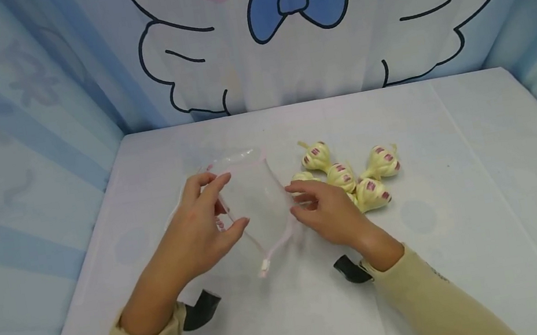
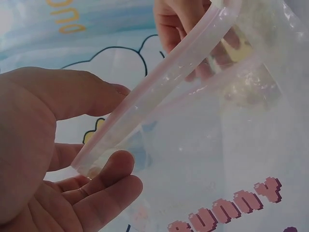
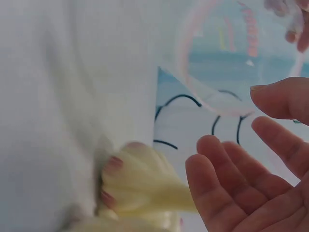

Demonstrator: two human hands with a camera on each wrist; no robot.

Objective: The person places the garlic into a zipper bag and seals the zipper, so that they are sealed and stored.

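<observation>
A clear plastic zip bag (image 1: 259,198) with pink edging stands with its mouth spread between the hands. Pink lettering reading "BUNNY" (image 2: 227,208) shows on its side. My left hand (image 1: 199,228) has curved fingers and thumb around the left rim; in the left wrist view the pink strip (image 2: 159,82) runs between them. At the bag's right side is my right hand (image 1: 330,210), its thumb and fingers apart and nothing gripped. Beside and behind it lie several pale yellow, garlic-shaped pieces (image 1: 382,161) with reddish marks; the hand partly hides some.
A white cloth covers the table (image 1: 472,252). Blue and white curtains (image 1: 14,190) close in the left, back and right sides. A white slider (image 1: 265,266) sits at the near end of the bag's mouth. Black straps (image 1: 201,310) show at the sleeves.
</observation>
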